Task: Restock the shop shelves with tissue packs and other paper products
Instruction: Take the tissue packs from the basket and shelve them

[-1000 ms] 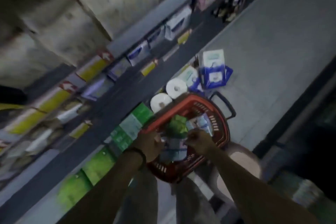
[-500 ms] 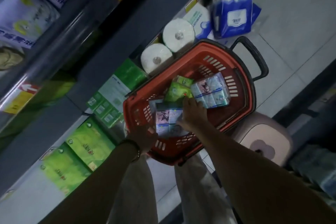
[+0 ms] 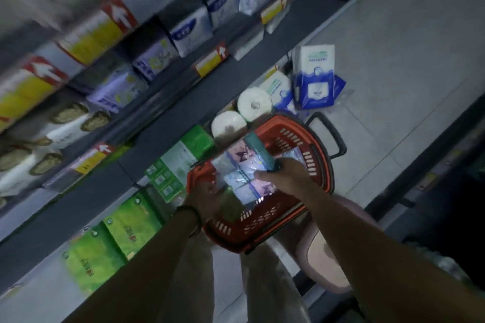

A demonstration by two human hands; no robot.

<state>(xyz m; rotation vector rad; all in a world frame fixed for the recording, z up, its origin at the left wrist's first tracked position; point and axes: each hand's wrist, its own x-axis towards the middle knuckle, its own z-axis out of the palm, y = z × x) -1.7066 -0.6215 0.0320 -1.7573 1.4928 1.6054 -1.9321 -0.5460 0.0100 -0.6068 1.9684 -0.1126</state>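
The right hand pinches a tissue pack above the red basket. The left hand (blurred) meets its left edge; grip unclear.

Glossy film-wrapped tissue pack, slotted red plastic basket, matt grey shelf, smooth floor tiles

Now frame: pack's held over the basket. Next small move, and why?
Probably carry the tissue multipack left toward the shelves. The right hand grips its right edge and it is held above the red basket, so it looks clear to travel. The left hand is at its near corner, too blurred to judge its grip.
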